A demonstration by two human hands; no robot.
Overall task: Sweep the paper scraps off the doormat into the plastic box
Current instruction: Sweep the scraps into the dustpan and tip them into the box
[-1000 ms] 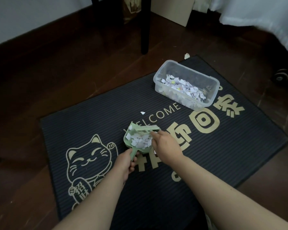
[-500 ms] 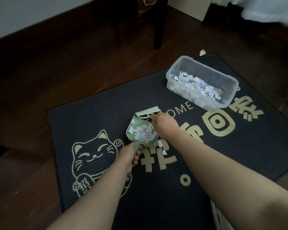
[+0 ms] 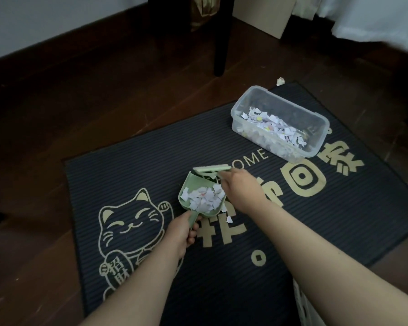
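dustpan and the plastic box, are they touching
Apart. The head view shows the dustpan well short of the plastic box, with a stretch of bare doormat between them.

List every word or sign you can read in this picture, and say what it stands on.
"OME": doormat, start hidden by the brush.
"回家": doormat, large gold signs.
"招財": plaque held by the doormat's cat.
Other gold signs: partly covered, unreadable.
On the plastic box: no text seen.

Home interior: welcome doormat (image 3: pixel 137 175) on wooden floor (image 3: pixel 80 102), chair leg (image 3: pixel 222 43), white wall (image 3: pixel 45 17).
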